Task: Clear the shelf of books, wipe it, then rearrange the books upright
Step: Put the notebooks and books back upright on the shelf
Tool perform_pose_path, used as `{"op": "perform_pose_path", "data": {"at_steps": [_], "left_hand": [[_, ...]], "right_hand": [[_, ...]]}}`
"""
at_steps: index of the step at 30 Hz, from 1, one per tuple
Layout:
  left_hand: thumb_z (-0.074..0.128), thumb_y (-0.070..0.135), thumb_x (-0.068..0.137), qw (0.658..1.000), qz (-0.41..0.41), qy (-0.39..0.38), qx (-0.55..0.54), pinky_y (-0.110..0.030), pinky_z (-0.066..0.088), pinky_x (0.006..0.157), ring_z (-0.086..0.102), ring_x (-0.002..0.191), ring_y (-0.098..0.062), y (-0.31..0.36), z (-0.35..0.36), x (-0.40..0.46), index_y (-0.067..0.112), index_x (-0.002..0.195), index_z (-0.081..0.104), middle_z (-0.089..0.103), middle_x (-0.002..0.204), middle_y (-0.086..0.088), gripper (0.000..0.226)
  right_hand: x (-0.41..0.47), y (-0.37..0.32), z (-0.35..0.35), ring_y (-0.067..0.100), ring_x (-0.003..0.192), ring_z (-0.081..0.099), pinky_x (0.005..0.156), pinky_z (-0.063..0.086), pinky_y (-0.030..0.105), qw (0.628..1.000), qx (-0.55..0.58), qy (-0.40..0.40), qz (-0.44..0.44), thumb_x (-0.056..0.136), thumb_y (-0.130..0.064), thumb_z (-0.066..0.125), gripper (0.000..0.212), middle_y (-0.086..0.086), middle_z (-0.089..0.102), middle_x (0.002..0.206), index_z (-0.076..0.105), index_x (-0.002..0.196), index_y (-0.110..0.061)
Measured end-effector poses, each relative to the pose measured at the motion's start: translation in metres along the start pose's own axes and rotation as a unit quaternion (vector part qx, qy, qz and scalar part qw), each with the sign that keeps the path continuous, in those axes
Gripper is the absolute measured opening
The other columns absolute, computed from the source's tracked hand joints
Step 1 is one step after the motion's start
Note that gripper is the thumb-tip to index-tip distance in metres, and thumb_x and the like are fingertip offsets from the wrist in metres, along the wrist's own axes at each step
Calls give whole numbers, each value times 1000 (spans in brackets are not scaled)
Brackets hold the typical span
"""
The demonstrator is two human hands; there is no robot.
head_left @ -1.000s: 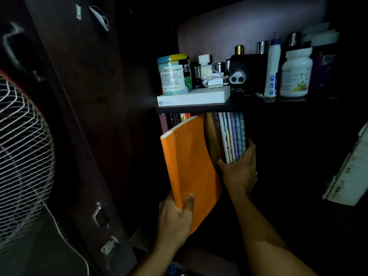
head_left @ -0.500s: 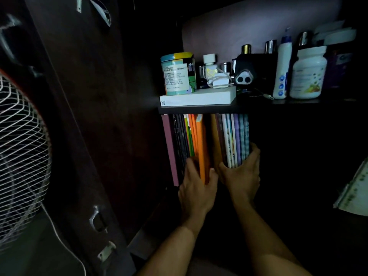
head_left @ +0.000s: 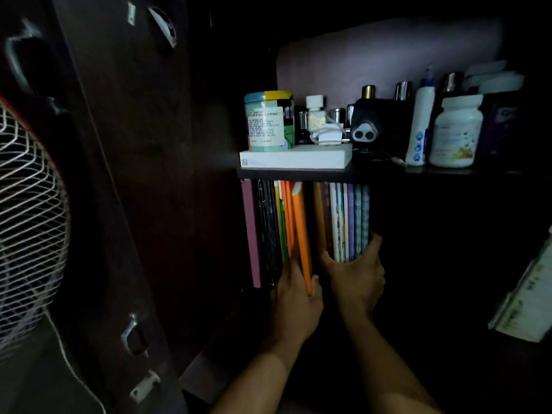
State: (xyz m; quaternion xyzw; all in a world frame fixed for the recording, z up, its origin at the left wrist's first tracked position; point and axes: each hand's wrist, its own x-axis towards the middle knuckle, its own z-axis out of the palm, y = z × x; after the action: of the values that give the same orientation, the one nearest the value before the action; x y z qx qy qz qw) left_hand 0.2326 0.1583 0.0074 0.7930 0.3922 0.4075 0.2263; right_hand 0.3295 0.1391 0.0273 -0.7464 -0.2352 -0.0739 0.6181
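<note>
Under a dark shelf board (head_left: 298, 174) two groups of books stand upright. The left group (head_left: 270, 228) has pink, black, green and orange spines. An orange book (head_left: 301, 234) leans at its right end, and my left hand (head_left: 297, 303) grips its lower edge between thumb and fingers. The right group (head_left: 348, 222) shows white, purple and blue spines; my right hand (head_left: 357, 276) wraps around its lower part, thumb on the left side, fingers on the right. A dark gap lies between the groups. The shelf floor under the books is hidden in shadow.
The upper shelf carries a white box (head_left: 295, 159), a round tin (head_left: 268, 121), small bottles, a black device (head_left: 369, 130), a white squeeze bottle (head_left: 421, 124) and a white jar (head_left: 457, 132). An open cabinet door (head_left: 125, 204) and fan grille (head_left: 27, 234) are left; papers (head_left: 528, 300) at right.
The orange book went from tilted out in front of the shelf to standing in the row, and my left hand followed it in. My right hand stayed on the right group.
</note>
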Motion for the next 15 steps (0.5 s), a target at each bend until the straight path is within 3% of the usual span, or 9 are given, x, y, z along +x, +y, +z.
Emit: {"op": "perform_pose_path", "data": {"at_steps": [5,9,10,13,15], "left_hand": [[49,26,105,996,-31,-38,-71,-38,49,104,55,127,-26,-3,0,1,44,149,-5,47,149,-10,72],[49,21,105,994,-23,-44,-101,-15,47,88,57,119,-14,4,9,13,55,146,-3,51,147,-3,75],[50,24,104,993,-16,-42,-110,-16,46,86,59,118,-15,7,14,19,57,150,-2,52,147,-1,76],[48,34,104,986,-54,-24,-157,-29,48,96,61,120,-25,12,25,34,56,154,8,56,144,1,67],[44,44,103,980,-72,-22,-187,-34,43,108,53,130,-15,9,27,39,60,151,14,50,149,9,59]], "right_hand": [[-6,-1,-3,37,104,67,82,56,46,999,-24,9,-23,70,-46,86,85,14,66,121,34,134,-26],[-7,1,-2,35,109,66,85,55,46,999,-14,3,-31,73,-44,86,85,12,64,126,35,138,-23],[-7,1,-4,34,110,65,86,54,44,999,-4,-1,-36,73,-43,86,85,12,63,127,36,138,-22],[-4,2,-6,29,115,62,87,46,34,998,41,-20,-34,70,-41,88,91,9,61,132,35,142,-24],[0,4,-5,23,114,62,88,44,27,996,80,-24,-39,67,-46,89,94,3,61,131,34,142,-31]]}}
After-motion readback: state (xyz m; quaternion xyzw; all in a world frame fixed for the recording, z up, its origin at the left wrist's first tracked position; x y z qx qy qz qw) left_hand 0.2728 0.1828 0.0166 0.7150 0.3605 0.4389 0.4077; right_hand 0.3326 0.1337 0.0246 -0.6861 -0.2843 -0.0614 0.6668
